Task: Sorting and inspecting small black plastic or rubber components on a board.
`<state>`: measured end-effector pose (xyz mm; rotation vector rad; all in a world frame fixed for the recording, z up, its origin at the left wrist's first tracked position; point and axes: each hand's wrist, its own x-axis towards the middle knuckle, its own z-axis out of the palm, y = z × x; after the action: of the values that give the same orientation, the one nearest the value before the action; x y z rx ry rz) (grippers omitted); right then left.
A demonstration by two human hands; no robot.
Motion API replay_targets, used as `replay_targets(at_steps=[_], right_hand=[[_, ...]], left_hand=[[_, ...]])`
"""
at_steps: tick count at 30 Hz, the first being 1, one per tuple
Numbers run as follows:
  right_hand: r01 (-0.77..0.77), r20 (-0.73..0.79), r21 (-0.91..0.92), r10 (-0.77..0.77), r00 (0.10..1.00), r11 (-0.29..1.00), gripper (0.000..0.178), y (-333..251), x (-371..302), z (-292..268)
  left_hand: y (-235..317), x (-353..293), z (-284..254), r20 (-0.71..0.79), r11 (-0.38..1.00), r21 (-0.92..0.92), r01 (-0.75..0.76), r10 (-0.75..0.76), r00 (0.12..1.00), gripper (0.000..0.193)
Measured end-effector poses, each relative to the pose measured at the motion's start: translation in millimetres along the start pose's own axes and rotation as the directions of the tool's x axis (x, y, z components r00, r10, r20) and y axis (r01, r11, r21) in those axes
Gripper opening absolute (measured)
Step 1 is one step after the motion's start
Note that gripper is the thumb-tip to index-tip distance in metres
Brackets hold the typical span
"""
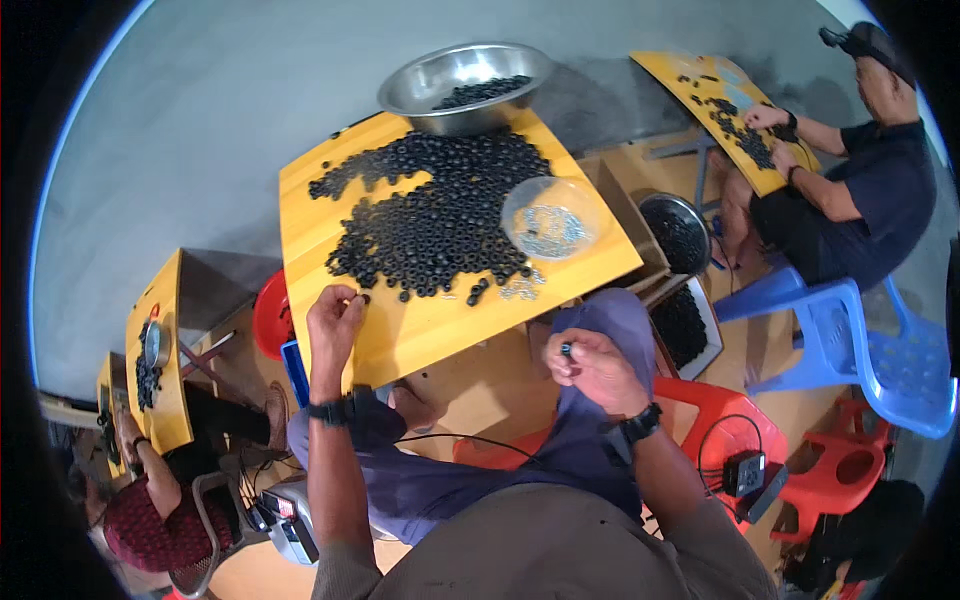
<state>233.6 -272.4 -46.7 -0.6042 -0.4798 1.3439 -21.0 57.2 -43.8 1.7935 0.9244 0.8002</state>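
Both arms come in from the lower edge, hands well apart. Left forearm (335,465) runs almost straight up; left hand (332,322) reaches farther forward, thumb and index tips pinched, other fingers (341,292) bent. Right forearm (668,478) slants up and leftward; right hand (602,368) sits lower, above the right thigh (601,435), fingers curled in, pointing toward the midline, tips in a small pinch. Torso (560,555) fills bottom center, legs spread. Palm angles hard to tell.
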Motion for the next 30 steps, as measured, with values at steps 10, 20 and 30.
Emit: replay_targets(at_steps=[10, 20, 30], right_hand=[[-0.156, -0.013, 0.069, 0.157, 0.987, 0.985, 0.029, 33.6, 3.7, 43.1], [-0.194, 0.024, 0.064, 0.193, 0.981, 0.979, 0.032, 47.9, -0.4, 54.6], [-0.201, 0.024, 0.100, 0.199, 0.980, 0.975, 0.026, 53.8, -4.8, 53.7]], left_hand=[[119.3, -121.4, 80.4, 0.329, 0.956, -0.293, 0.026, 0.075, 0.941, 0.017], [126.2, -130.5, 74.7, 0.362, 0.967, -0.170, -0.189, 0.240, 0.901, 0.020], [130.6, -138.5, 70.9, 0.421, 0.962, -0.088, -0.258, 0.270, 0.866, 0.024]])
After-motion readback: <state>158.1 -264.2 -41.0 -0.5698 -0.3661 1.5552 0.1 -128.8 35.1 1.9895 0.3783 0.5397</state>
